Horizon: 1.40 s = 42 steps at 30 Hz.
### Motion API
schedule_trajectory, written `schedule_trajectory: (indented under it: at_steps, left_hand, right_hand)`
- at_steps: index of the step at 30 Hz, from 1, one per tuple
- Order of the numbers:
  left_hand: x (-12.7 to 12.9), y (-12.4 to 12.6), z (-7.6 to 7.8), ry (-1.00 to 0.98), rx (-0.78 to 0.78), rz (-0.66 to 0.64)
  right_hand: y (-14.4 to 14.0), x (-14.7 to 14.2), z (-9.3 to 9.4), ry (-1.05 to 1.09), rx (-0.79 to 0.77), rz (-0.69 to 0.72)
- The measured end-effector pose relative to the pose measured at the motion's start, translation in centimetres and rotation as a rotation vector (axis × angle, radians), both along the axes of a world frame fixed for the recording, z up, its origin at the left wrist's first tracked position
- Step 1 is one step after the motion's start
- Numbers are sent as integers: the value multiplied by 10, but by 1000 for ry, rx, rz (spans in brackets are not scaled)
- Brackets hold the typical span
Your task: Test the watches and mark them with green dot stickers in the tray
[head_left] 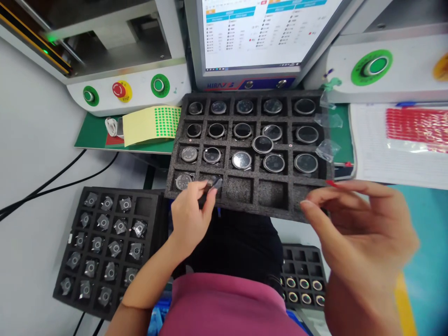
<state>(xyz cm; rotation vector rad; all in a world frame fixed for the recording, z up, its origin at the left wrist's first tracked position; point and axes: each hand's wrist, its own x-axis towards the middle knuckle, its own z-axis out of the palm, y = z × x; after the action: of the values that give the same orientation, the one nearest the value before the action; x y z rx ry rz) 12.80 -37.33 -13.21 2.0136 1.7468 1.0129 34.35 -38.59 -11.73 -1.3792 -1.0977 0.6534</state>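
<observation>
Our left hand (pixel 191 210) pinched a small round glass-faced disc (pixel 214 183) over the black foam grid tray (pixel 245 189), lower-left cell; right hand (pixel 357 228) hovered loose, empty. Risk: disc slips, scratches neighbours.

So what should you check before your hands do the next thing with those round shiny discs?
1. Left hand has hold of a part: ok, its fingertips pinch a small dark piece over the front row of the foam tray.
2. Right hand free: cannot tell, it is blurred; something small and red shows at its fingertips.
3. Free pockets in the front row: ok, at least two look bare.
4. Every disc seated: not ok, one round disc sits on the ridge between pockets.
5. Tray flat on the bench: not ok, its front edge juts over the lap.
</observation>
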Motion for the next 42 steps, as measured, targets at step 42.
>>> schedule_trajectory:
  at_steps: [42]
  left_hand:
    - [71, 75, 23, -725, -673, -204]
  right_hand:
    - [9, 20, -15, 17, 55, -19]
